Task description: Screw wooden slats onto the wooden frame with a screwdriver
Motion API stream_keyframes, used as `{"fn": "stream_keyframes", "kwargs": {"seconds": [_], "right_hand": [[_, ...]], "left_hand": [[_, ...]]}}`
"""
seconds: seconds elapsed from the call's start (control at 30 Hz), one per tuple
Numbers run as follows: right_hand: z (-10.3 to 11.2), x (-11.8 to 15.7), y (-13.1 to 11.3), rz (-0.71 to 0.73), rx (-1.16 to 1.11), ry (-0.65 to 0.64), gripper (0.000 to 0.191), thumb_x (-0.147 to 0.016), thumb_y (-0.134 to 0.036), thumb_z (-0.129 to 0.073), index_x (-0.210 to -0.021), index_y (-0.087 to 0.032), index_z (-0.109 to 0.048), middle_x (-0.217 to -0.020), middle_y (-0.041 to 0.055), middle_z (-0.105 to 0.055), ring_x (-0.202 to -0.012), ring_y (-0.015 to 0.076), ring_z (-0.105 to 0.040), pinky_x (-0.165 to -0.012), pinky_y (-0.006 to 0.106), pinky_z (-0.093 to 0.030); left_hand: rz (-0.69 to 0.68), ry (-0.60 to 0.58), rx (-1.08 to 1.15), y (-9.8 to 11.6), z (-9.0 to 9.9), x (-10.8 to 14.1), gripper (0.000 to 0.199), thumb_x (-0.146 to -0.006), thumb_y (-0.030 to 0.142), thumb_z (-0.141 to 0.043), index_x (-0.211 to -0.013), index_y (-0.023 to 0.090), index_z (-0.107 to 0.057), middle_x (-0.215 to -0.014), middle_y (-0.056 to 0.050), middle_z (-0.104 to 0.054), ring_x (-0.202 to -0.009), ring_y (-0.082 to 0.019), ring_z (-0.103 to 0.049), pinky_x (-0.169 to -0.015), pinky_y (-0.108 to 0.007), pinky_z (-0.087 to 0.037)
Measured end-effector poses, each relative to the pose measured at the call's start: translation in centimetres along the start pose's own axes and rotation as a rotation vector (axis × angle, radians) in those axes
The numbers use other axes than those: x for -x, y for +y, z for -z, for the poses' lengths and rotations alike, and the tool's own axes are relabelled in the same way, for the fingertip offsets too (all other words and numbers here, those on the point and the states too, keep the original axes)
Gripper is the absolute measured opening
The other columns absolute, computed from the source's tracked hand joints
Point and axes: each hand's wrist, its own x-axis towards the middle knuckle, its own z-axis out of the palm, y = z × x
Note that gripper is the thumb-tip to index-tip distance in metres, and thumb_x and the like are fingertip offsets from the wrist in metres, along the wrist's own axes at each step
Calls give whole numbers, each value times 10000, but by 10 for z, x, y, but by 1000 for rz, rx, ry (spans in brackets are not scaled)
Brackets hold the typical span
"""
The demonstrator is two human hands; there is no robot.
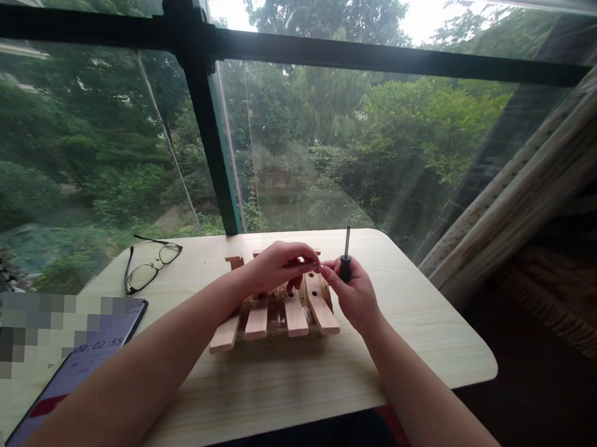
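My right hand (357,293) is closed around the black handle of a screwdriver (345,267), its metal shaft pointing up. Its thumb and forefinger reach toward the fingertips of my left hand (284,261), where the two hands meet. Left-hand fingers are pinched together over something tiny, too small to name. Just below both hands lies a wooden assembly (297,320) of several pale slats with dark round holes, set across a brownish, partly see-through base. My left hand and wrist cover part of its far side.
The assembly rests on a light wood-grain table (422,337) with rounded corners. A pair of glasses (143,277) lies at the back left. Nearer me on the left is a tablet or phone (94,353) showing a timer. Windows (302,150) stand behind the table; a curtain (511,174) hangs at right.
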Motion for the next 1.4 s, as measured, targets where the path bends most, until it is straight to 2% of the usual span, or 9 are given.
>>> {"fn": "stream_keyframes", "kwargs": {"seconds": [0.17,0.33,0.47,0.53,0.73,0.93,1.07,1.2,1.4], "right_hand": [[1,-1,-3,1,-122,28,339,-719,-349,-754,-701,-222,-440,-747,-29,-638,-674,117,-551,-687,299,-456],[-2,1,-4,-28,-134,-42,319,-680,-315,-782,-763,-221,-489,-870,-10,-664,-712,115,-576,-666,287,-481],[-4,1,-4,-19,-161,-35,376,-675,-302,-781,-678,-220,-414,-778,-27,-640,-663,113,-582,-621,289,-510],[-4,-1,-4,-35,-204,-20,420,-665,-297,-787,-675,-227,-372,-747,-39,-634,-651,120,-598,-607,300,-528],[-6,-4,-3,-85,-266,-63,444,-645,-295,-799,-717,-235,-365,-748,-50,-640,-665,123,-622,-596,289,-539],[-7,-4,3,-112,-225,-49,404,-661,-309,-787,-698,-225,-394,-786,-35,-629,-673,118,-609,-649,306,-550],[2,-4,1,-42,-25,-36,281,-712,-297,-743,-692,-221,-473,-748,-24,-602,-685,121,-559,-676,299,-496],[9,-4,-5,-97,92,-155,199,-711,-306,-733,-734,-206,-564,-724,-14,-582,-661,126,-531,-642,297,-466],[12,-2,-12,-126,131,-327,230,-717,-354,-739,-770,-195,-581,-723,-11,-568,-674,127,-523,-638,291,-450]], "left_hand": [[-11,-13,-72,1,2,0,270,-870,383,-602,-892,115,-615,-693,-15,-621,-512,-98,-627,-460,-181,-498],[-77,50,-119,-2,2,0,297,-867,407,-606,-891,113,-645,-780,-44,-637,-534,-90,-632,-457,-168,-500],[-122,74,-176,-3,2,1,303,-884,405,-577,-891,115,-665,-870,-69,-647,-460,-48,-581,-409,-149,-452],[-123,56,-238,-2,3,1,267,-889,368,-572,-884,118,-666,-845,-61,-666,-457,-46,-573,-418,-147,-441],[-182,34,-424,-1,5,-1,194,-889,262,-545,-835,134,-681,-722,-26,-693,-623,-95,-622,-588,-181,-475],[-192,12,-488,2,6,0,178,-863,256,-579,-819,131,-697,-712,-35,-690,-628,-103,-601,-615,-196,-449],[-172,-100,-534,4,8,0,181,-841,279,-611,-852,151,-739,-761,-56,-699,-658,-118,-607,-637,-210,-456],[-148,-205,-606,4,10,0,170,-836,250,-616,-847,178,-769,-798,-66,-717,-686,-128,-629,-668,-217,-463],[-129,-207,-607,6,10,1,179,-840,223,-600,-832,167,-770,-816,-74,-726,-707,-136,-639,-678,-222,-467]]}}
